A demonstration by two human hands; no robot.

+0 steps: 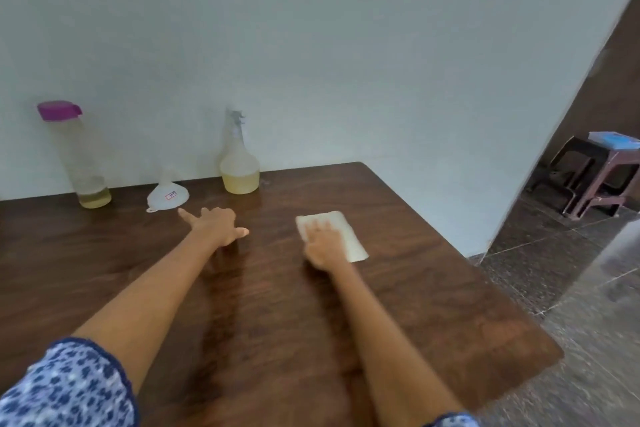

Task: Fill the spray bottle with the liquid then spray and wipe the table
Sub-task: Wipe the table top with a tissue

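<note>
Against the pale wall stood a dark wooden table, filling the lower part of the view; beyond its right edge lay a speckled stone floor, and on it, further back, a brown stool with something blue on top; both forearms reached out over the tabletop, a blue-patterned sleeve showing at the lower left. At the back left stood a tall clear bottle with a purple cap, a little yellowish liquid in its bottom; well to its right, also near the wall, stood the spray bottle, upright, its round base holding pale yellow liquid. Towards the table's right side lay a white cloth; the right hand pressed flat on its left part, fingers straight and close together. The left hand rested on the bare wood, fingers spread, thumb out to the right, holding nothing. Between the two bottles, just beyond the left hand's fingertips, a small white funnel sat mouth down, spout up.
</note>
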